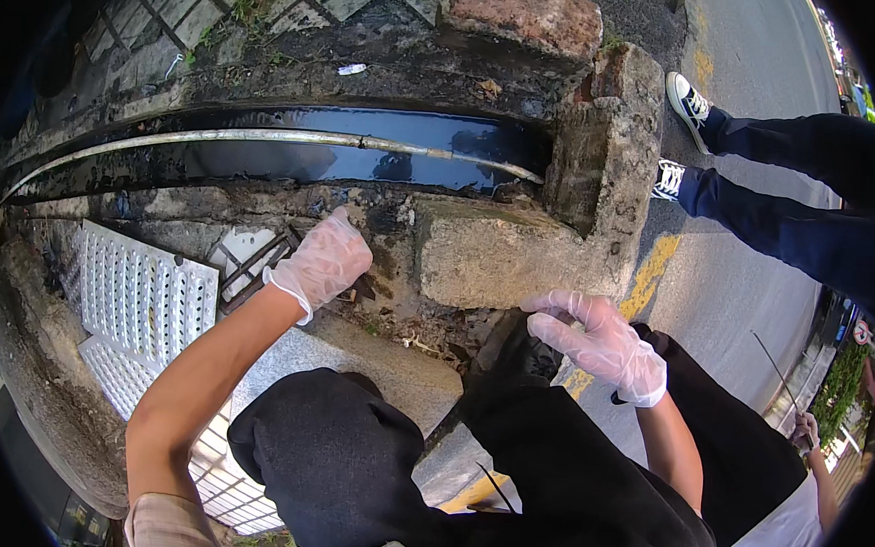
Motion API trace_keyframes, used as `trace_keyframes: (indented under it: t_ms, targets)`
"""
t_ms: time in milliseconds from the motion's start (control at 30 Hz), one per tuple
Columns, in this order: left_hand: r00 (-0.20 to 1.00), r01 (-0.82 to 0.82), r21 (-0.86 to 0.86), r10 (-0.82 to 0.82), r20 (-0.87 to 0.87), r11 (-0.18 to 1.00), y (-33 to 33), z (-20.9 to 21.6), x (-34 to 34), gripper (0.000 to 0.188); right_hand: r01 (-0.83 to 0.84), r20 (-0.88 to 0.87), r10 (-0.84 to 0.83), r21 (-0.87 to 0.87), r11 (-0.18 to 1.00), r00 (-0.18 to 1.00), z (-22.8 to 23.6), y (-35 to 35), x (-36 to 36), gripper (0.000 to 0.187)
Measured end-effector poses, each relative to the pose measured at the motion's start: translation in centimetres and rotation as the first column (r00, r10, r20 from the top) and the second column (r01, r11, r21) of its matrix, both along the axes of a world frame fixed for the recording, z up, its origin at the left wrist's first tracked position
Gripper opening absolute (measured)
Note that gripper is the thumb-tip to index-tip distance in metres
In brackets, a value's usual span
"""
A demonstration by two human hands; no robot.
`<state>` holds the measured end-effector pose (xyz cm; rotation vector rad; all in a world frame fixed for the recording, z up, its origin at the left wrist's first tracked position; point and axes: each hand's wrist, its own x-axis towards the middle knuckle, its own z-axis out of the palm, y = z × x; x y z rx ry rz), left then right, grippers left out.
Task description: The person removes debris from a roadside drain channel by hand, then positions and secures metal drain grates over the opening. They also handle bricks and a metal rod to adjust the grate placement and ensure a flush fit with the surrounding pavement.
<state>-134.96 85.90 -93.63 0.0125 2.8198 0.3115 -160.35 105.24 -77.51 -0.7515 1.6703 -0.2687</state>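
Observation:
Both my hands wear thin clear gloves. My left hand (323, 259) is closed, fingers curled, above the near edge of a drain channel holding dark water (404, 171). Whether anything small is in that hand is hidden. My right hand (598, 344) has its thumb and fingers apart and holds nothing visible. It is beside the near lower edge of a large rough stone block (504, 258); whether it touches the block I cannot tell. A pale pipe (265, 137) runs lengthwise along the channel, over the water.
Perforated metal plates (146, 291) lie at the left. An upright stone (605, 148) and a reddish block (523, 16) stand by the drain's right end. A person in dark trousers (782, 204) stands on the road; another person's hand (806, 431) holds a thin rod at lower right.

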Motion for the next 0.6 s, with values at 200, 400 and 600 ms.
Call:
trace_keyframes:
  t_ms: [200,400,600]
  targets:
    - [0.944,-0.115,0.122,0.147,-0.294,0.986,-5.4,3.9,-2.8,0.008,-0.08,-0.1,0.074,-0.061,0.995,0.992,-2.8,-3.1,3.7,0.032]
    - [0.861,-0.006,0.325,0.17,-0.479,0.946,-8.1,6.8,-7.8,0.019,-0.06,-0.417,-0.01,-0.154,0.986,0.909,-3.3,-6.3,3.3,0.031]
    - [0.885,-0.003,0.421,0.198,-0.42,0.907,-7.6,10.1,-11.9,0.022,-0.184,-0.568,-0.003,-0.271,0.945,0.823,-3.1,-8.1,3.6,0.034]
